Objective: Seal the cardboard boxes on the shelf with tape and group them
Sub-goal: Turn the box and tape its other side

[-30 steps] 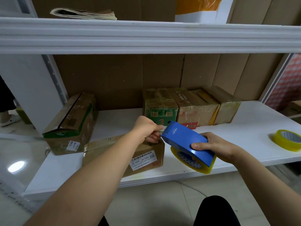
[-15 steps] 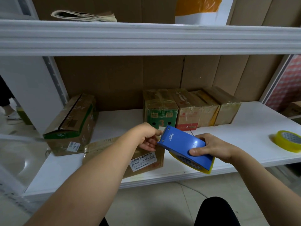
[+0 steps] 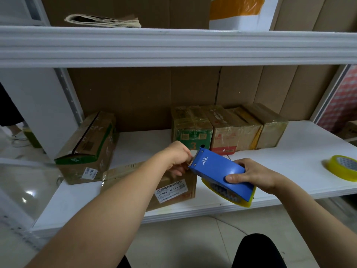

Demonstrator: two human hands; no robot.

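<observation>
My right hand (image 3: 253,176) grips a blue tape dispenser (image 3: 218,174) with a yellow tape roll under it, held over the front of the white shelf (image 3: 301,171). My left hand (image 3: 177,157) is at the dispenser's toothed end, fingers curled and pinching the tape end there. Below both hands lies a low cardboard box (image 3: 173,188) with a barcode label on its front. A larger box (image 3: 88,146) with green print stands to the left. Several taped boxes (image 3: 228,128) stand side by side at the back.
A loose yellow tape roll (image 3: 342,167) lies on the shelf at the far right. The upper shelf beam (image 3: 173,45) hangs overhead, with folded paper (image 3: 104,21) on it. Brown cardboard lines the back wall. A shiny floor shows at the left.
Both hands and the dispenser have shifted slightly down and left toward the labelled box. The left hand stays at the toothed end throughout.
</observation>
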